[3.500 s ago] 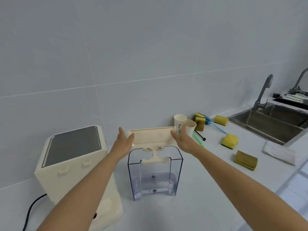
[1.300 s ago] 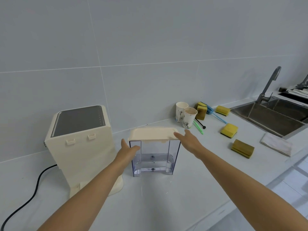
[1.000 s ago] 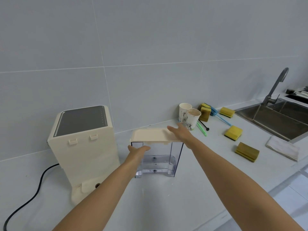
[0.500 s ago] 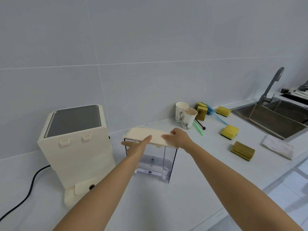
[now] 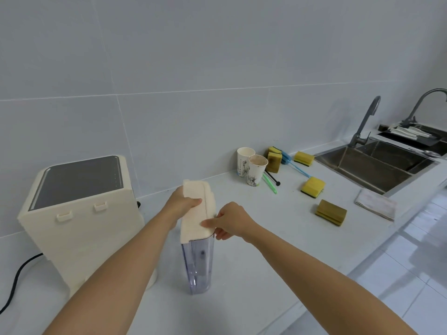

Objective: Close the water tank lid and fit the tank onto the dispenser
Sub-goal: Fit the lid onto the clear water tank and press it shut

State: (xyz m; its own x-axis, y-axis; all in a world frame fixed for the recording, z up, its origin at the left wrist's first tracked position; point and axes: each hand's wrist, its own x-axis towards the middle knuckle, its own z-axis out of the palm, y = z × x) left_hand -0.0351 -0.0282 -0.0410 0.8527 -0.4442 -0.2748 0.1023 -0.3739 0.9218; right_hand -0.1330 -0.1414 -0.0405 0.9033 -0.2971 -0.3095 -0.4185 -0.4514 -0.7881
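Both hands are on the clear plastic water tank (image 5: pixel 198 264), which stands upright on the white countertop (image 5: pixel 242 274) just right of the cream box-shaped dispenser w/ dark top panel (image 5: pixel 79 213), narrow end toward the camera. The flat cream lid (image 5: pixel 194 211) sits down on the tank's rim, so the closing part looks done. Left hand (image 5: pixel 180 205) grips the lid's far left edge, thumb over the top; right hand (image 5: pixel 229 222) pinches the near right corner, fingers curled under the rim. Prob. held at opposite ends like this to keep the lid pressed shut and steady the tall, narrow tank while it's carried over to the dispenser's back, where two small tabs (image 5: pixel 82 211) stick out and a low base shows. Fitting not yet done: tank and dispenser are near but apart. Tank contents: looks empty, or at most a little water at the bottom; can't tell for sure thru the tinted wall. By the wall, two printed paper cups (image 5: pixel 251 169) stand upright; the nearer one shows a brownish inside. The steel sink basin (image 5: pixel 372 165) at far right looks empty.
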